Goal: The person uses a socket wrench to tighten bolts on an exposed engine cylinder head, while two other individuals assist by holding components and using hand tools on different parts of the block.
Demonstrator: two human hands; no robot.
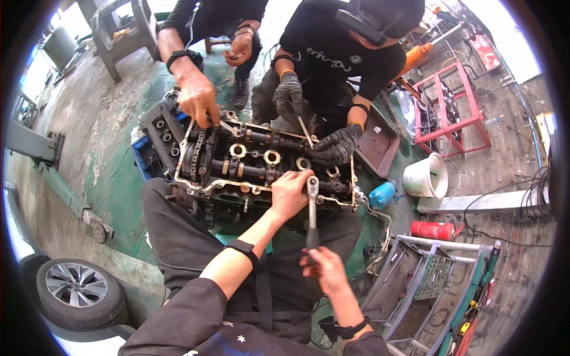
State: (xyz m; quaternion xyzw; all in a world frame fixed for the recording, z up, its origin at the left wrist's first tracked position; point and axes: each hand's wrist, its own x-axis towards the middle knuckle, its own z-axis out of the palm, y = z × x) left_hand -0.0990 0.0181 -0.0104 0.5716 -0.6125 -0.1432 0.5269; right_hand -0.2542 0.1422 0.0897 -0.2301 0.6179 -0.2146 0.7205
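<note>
A greasy engine cylinder head [255, 163] with exposed camshafts and a timing chain sits on the floor in front of me. My left hand [290, 193] presses on the head of a ratchet wrench [312, 210] at the engine's near edge. My right hand [323, 267] grips the wrench's black handle lower down. Across the engine, a person in black knit gloves [335, 145] works a thin metal tool at the far right side. Another person's bare hand [198, 98] holds a tool at the chain end, far left.
A white bucket [426, 176], a blue container [383, 194] and a red can [433, 230] lie right of the engine. A tool cart [427, 285] stands at lower right, a pink metal frame [451, 107] at upper right. A car wheel [77, 291] is at lower left.
</note>
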